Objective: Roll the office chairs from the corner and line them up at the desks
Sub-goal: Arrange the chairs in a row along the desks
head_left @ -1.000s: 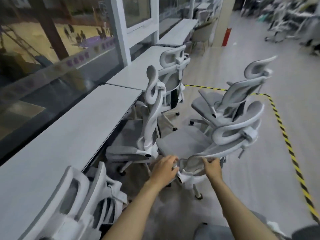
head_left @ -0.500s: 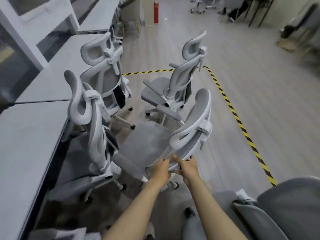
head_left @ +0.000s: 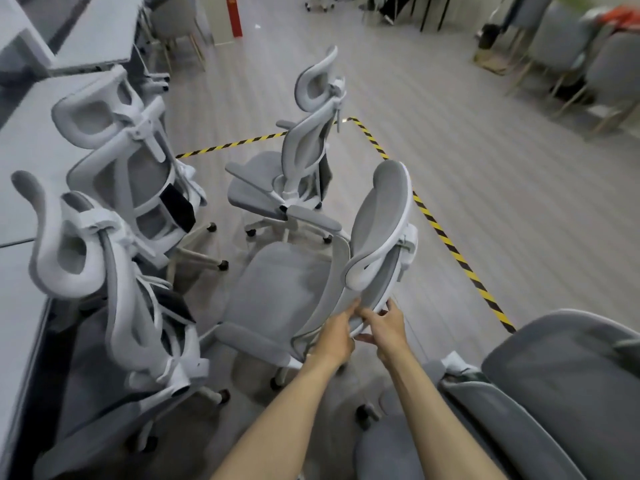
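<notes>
- Along my left runs the row of desks (head_left: pixel 31 161), with 2 grey office chairs (head_left: pixel 138 188) parked against it, their backs toward me.
- Across the plank floor (head_left: pixel 485 188), yellow-and-black tape (head_left: pixel 446 240) marks off a corner; a 3rd chair (head_left: pixel 298 174) stands inside it.
- In the middle sits the chair I'm holding (head_left: pixel 294 292), seat toward the desks, backrest tilted to the right.
- My left hand (head_left: pixel 334 336) and right hand (head_left: pixel 386 329), side by side, each have their fingers wrapped around its backrest's white lower rim.
</notes>
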`<state>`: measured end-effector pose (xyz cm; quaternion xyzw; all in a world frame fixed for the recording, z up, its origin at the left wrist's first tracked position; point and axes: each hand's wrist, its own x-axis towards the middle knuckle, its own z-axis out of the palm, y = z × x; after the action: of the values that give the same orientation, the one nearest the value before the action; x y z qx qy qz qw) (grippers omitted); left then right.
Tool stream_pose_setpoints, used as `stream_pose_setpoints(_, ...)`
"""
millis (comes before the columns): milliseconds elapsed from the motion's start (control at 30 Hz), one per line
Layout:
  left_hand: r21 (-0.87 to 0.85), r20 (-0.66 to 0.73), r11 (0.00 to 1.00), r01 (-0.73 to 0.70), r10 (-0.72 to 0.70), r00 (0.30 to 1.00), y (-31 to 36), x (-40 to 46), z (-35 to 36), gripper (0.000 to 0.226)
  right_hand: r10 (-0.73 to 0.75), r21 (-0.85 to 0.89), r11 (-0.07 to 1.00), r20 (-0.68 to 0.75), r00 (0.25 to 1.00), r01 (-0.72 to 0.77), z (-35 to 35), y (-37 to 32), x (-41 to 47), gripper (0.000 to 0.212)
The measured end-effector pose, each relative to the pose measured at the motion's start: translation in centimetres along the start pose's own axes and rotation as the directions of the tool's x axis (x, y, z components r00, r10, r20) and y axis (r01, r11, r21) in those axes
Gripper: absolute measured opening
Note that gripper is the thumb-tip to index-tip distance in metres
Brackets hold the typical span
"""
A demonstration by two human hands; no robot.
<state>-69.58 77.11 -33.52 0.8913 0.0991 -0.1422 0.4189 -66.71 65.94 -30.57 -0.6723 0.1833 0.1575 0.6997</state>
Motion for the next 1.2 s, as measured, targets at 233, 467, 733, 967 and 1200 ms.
stream_pose_setpoints(233, 0.052, 0.092, 0.997, -0.061, 0.056, 0.994, 3.5, 3.2, 2.4, 0.086, -0.100, -0.053, 0.994, -0.102, 0.990, 0.095, -4.3, 0.5, 2.6, 0.059)
stream_pose_setpoints(467, 0.099, 0.219, 0.991, -0.091, 0.068, 0.973, 4.7, 3.5, 4.6, 0.081, -0.102, -0.216, 0.974, -0.189, 0.977, 0.060, -7.1, -1.2, 3.5, 0.075)
stream_pose_setpoints(733, 0.009, 0.063, 0.997, -0.080, 0.079, 0.995, 3.9, 0.8, 3.5, 0.059, -0.174, -0.370, 0.928, -0.318, 0.932, 0.047, -8.3, -1.2, 2.1, 0.059)
stream_pose_setpoints(967, 0.037, -0.229, 0.997, 0.068, -0.058, 0.972, 0.2, -2.5, -4.2, 0.048, -0.073, -0.305, 0.952, -0.223, 0.972, 0.001, -1.2, 2.1, -1.7, 0.060)
stream_pose_setpoints(1200, -0.071, -0.555, 0.973, 0.221, -0.223, 0.802, -6.0, -7.5, -13.8, 0.039, -0.107, -0.520, 0.831, 0.197, 0.975, 0.197, 10.4, 1.6, -1.5, 0.028)
